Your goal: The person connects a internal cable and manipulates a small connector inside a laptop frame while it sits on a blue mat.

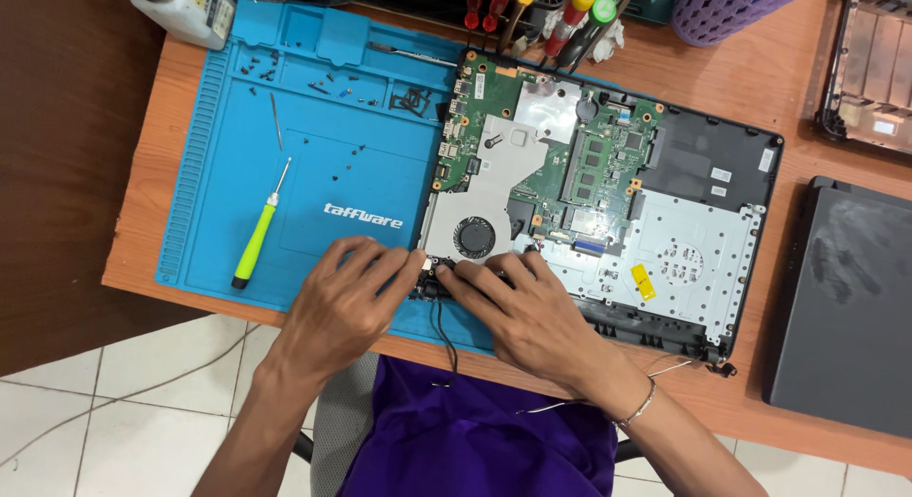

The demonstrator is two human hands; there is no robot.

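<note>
On the blue silicone repair mat (pixel 285 183), at nine o'clock from the hands, a lime-green-handled screwdriver (pixel 255 242) lies untouched among scattered small black screws (pixel 353 155). The left hand (pixel 344 302) rests palm down on the mat's near edge, fingers curled together and pointing toward three o'clock, its tips pinching a small silvery connector piece (pixel 425 262) at the near left corner of the opened black laptop base (pixel 608 188). The right hand (pixel 524 312) meets it from four o'clock, fingers bent and pressed close on the same corner, just below the round black cooling fan (pixel 473 238); whether it grips anything I cannot tell. A thin black cable (pixel 445 326) trails from that corner toward six o'clock. The step in hand looks like working this corner part loose or into place; that calls for small, steady fingertip force, not a tool.
</note>
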